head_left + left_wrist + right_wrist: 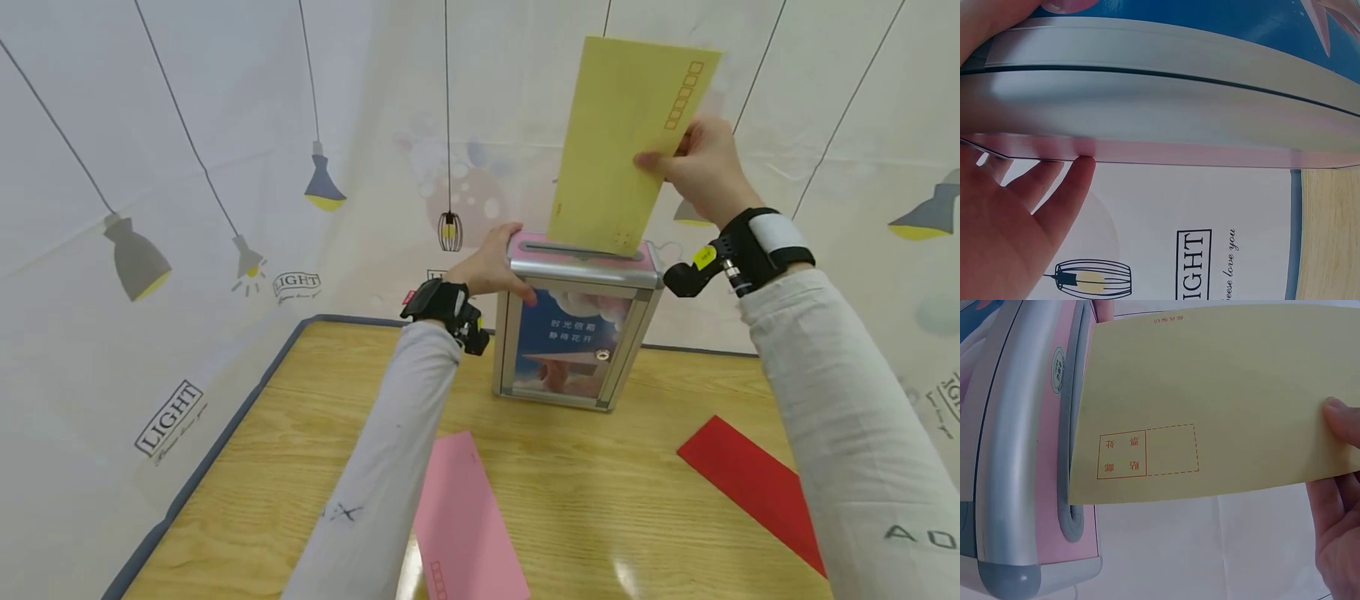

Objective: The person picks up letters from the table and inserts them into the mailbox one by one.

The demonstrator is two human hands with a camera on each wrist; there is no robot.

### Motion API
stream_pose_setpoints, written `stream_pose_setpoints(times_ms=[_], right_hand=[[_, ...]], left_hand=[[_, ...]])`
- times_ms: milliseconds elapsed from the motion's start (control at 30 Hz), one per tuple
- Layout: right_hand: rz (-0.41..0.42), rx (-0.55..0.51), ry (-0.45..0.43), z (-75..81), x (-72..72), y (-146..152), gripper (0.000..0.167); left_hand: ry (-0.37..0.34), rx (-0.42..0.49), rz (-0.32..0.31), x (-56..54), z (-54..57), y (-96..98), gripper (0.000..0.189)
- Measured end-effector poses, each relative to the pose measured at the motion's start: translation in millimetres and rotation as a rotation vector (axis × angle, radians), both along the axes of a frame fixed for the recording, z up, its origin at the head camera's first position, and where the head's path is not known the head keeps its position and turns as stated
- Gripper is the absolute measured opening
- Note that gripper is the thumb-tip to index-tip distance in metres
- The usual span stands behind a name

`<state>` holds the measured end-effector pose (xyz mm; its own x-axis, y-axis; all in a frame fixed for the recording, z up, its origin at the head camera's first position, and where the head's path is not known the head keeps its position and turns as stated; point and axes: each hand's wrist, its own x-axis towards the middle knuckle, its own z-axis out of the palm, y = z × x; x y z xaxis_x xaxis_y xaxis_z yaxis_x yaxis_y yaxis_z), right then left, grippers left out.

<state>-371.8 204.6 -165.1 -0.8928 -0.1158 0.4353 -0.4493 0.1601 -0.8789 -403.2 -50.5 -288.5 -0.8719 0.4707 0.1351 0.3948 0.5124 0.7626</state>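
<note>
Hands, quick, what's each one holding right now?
Left hand: closed on the box, gripping its upper side.
Right hand: closed, pinching the yellow envelope by its edge.

Wears long pale grey fabric sleeves (847, 417), printed with dark characters (918, 536). Has black wrist straps (742, 236) with white panels (777, 232), fitted with rounded black camera units (681, 281) bearing small yellow labels (705, 257).

The table (292, 400) (wood-grained) carries a box (570, 342), a pink envelope (465, 517) and a red envelope (757, 492).
</note>
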Motion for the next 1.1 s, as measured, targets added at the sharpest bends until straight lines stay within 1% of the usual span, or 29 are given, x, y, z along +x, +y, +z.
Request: stream_pose_setpoints(times_ms=[167, 300, 433, 533, 600, 700, 767, 833, 967, 1100], right_hand=[[0.002, 0.043, 0.013, 2.2, -3.2, -1, 0.024], [-0.003, 0.066, 0.018, 2.9, -5.1, -2, 0.023], [0.016, 0.074, 0.034, 1.4, -7.3, -4, 0.024], [0.021, 0.076, 0.032, -0.4, -8.5, -6, 0.025], [0.007, 0.115, 0.037, -2.2, -8.9, -6, 0.024], [-0.019, 0.184, 0.02, -5.4, -9.9, -7, 0.024], [-0.036, 0.228, 0.004, -7.9, -10.5, -8, 0.027], [-0.041, 0.251, -0.015, -10.2, -11.3, -9, 0.03], [-0.049, 0.283, -0.025, -13.6, -11.9, -12, 0.035], [-0.061, 0.301, -0.026, -16.0, -11.3, -13, 0.035]], left_hand=[[0.001, 0.005, -0.001, 0.3, 0.8, -0.3, 0.114], [-0.006, -0.004, 0.011, 0.8, 0.8, 0.8, 0.115], [-0.014, 0.003, 0.01, 0.2, 0.2, 1.8, 0.115], [0.002, 0.004, 0.004, -1.1, -0.3, 2.5, 0.114], [0.013, -0.003, 0.002, -2.1, -0.6, 2.9, 0.115], [0.018, -0.012, 0.005, -2.6, -0.5, 3.3, 0.115], [0.013, -0.008, 0.005, -2.1, -0.2, 3.4, 0.115], [0.007, -0.011, 0.009, -1.4, 0.2, 3.3, 0.116], [0.009, -0.017, 0.009, -0.2, 1.1, 3.8, 0.116], [0.006, -0.012, 0.012, 0.6, 2.0, 4.5, 0.116]])
